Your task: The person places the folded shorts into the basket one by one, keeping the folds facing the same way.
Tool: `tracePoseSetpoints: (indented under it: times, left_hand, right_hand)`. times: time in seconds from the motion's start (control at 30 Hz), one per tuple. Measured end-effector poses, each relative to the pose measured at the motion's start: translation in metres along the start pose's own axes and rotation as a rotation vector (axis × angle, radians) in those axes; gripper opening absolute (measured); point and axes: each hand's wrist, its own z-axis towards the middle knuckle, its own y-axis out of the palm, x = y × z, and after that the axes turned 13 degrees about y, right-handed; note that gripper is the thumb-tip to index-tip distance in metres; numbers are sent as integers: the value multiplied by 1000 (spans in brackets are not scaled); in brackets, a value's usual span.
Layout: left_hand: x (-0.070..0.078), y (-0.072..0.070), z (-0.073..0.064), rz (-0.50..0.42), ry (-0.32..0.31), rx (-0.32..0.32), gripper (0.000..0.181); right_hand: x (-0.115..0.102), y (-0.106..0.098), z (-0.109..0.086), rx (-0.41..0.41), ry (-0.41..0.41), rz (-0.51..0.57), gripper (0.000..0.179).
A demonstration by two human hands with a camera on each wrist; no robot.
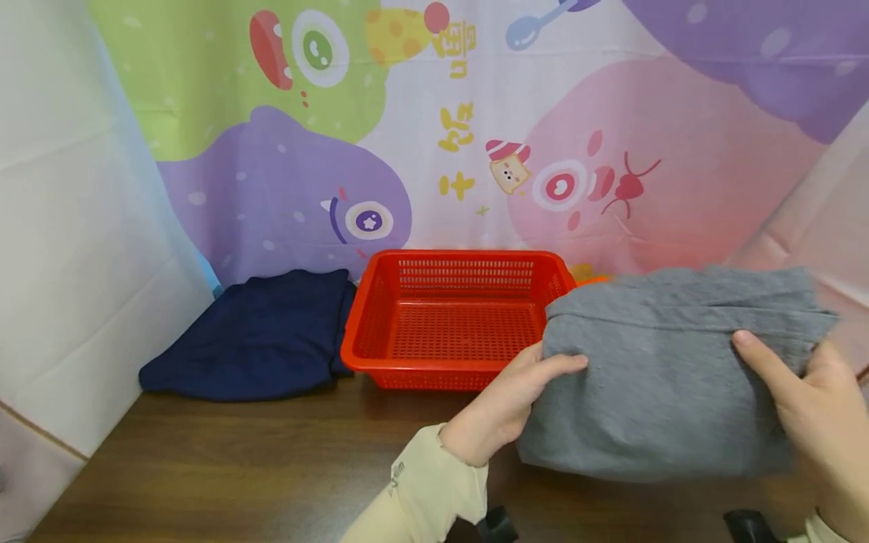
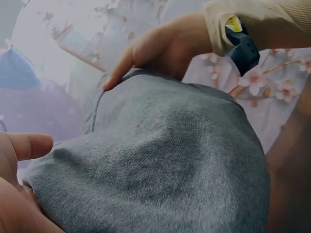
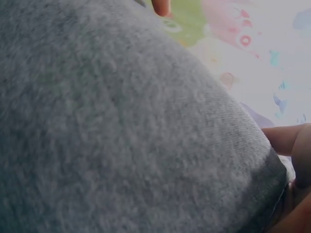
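Observation:
A folded piece of grey cloth (image 1: 672, 385), possibly a garment, is held up over the right side of the table. My left hand (image 1: 502, 403) pinches its left edge, thumb on the near face and fingers hidden behind. At the opposite edge my right hand (image 1: 815, 400) grips it the same way, thumb laid across the upper part. In the left wrist view the grey cloth (image 2: 160, 150) sags between both hands. It fills most of the right wrist view, where the right hand's thumb (image 3: 286, 138) presses its edge.
A red plastic basket (image 1: 465, 364) stands at the table's back middle. Left of it lies a folded navy cloth (image 1: 261, 335). Something orange (image 1: 592, 281) shows partly behind the grey cloth. A cartoon-print curtain (image 1: 468, 219) hangs behind the brown table (image 1: 237, 467).

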Motion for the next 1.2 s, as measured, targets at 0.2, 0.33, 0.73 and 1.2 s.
tracePoseSetpoints:
  times: [0.2, 0.33, 0.73, 1.2]
  left_hand:
    - [11, -11, 0, 31, 36, 33, 36]
    - [19, -18, 0, 7, 68, 57, 37]
    - [37, -40, -3, -9, 167, 181, 44]
    - [53, -60, -7, -15, 282, 271, 48]
  right_hand:
    - [-8, 13, 4, -116, 28, 236, 49]
    - [-12, 22, 7, -196, -24, 342, 48]
    - [-32, 54, 8, -399, -39, 443, 45]
    - [-55, 86, 11, -472, 17, 442, 54]
